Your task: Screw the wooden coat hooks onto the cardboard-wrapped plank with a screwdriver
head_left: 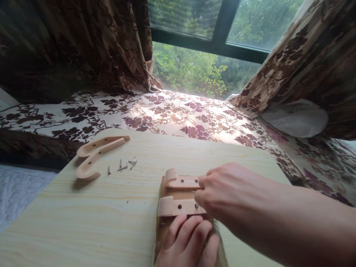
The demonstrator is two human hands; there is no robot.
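A dark wooden board (164, 226) lies on the pale table with two light wooden hooks across it. The far hook (175, 182) shows two screw heads. On the near hook (183, 207) I see one dark hole and a screw (196, 206) sticking up. My right hand (219, 189) is closed above the hooks' right ends, its fingers bent down beside that screw. Whatever it pinches is hidden. My left hand (189, 243) rests on the board, fingers spread and slightly bent, fingertips against the near hook's edge. Its thumb is out of sight.
Two more wooden hooks (96, 152) lie at the table's far left. Several loose screws (122, 168) are beside them. Beyond the table (83, 222) are a flower-patterned window seat (167, 111), curtains (111, 48) and a window (189, 66).
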